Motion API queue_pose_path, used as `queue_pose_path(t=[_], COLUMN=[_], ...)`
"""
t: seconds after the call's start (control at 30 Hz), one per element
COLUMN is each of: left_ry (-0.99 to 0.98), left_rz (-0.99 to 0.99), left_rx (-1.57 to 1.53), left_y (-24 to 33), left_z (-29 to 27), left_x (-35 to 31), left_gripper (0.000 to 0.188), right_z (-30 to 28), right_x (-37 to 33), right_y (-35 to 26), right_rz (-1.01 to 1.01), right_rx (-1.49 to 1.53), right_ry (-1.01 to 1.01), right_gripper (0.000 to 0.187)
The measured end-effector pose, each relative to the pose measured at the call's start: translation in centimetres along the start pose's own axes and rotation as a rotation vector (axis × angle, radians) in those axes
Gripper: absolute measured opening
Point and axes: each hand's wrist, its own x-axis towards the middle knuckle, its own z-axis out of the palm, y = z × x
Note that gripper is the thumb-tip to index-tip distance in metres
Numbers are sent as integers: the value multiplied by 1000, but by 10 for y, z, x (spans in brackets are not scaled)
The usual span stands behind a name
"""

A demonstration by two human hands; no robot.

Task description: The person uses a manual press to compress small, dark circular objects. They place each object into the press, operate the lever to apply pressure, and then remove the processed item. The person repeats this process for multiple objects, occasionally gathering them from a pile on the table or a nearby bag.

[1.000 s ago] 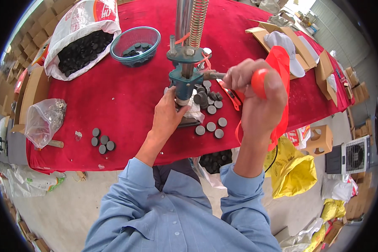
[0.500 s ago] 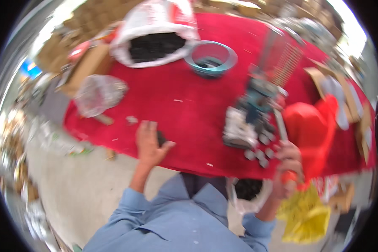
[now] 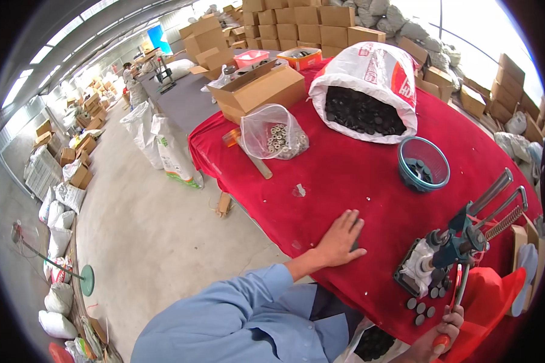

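Observation:
My left hand (image 3: 339, 243) lies spread on the red tablecloth (image 3: 321, 193), palm down. A dark piece (image 3: 354, 247) shows between its thumb and fingers, mostly covered. At the lower right, my right hand (image 3: 449, 330) is wrapped round the lever (image 3: 464, 284) of a green hand press (image 3: 457, 245). The lever's orange grip end (image 3: 442, 342) pokes out below the fist. White crumpled material (image 3: 416, 269) covers the press base. Several dark round discs (image 3: 420, 308) lie on the cloth beside it.
A white sack (image 3: 369, 66) of black discs lies on its side at the back. Near it are a blue-green basket (image 3: 424, 181), a clear bag of small rings (image 3: 278, 139), an orange-headed tool (image 3: 254, 158) and a carton (image 3: 263, 91). Red plastic (image 3: 490, 296) hangs right of the press.
My view has swung left, bringing the aisle into sight and shifting the press lower right. Both hands keep their places: left flat on the cloth, right on the lever.

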Motion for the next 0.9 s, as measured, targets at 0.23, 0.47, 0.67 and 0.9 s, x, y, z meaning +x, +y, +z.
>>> queue_pose_path(t=[0.23, 0.47, 0.67, 0.9], left_ry=[-50, 104, 139, 145], left_rz=[57, 154, 182, 267], left_rx=[-124, -161, -81, -134], left_y=[38, 38, 34, 47], left_z=[32, 12, 1, 4], left_x=[40, 15, -20, -8], left_gripper=[81, 57, 44, 37], right_z=[3, 3, 7, -41], right_x=[-6, -9, -8, -51], right_y=[5, 1, 5, 32], right_rz=[-25, -42, -50, 94], right_rx=[15, -17, 10, 58], right_ry=[46, 68, 49, 62], right_gripper=[48, 45, 42, 46])
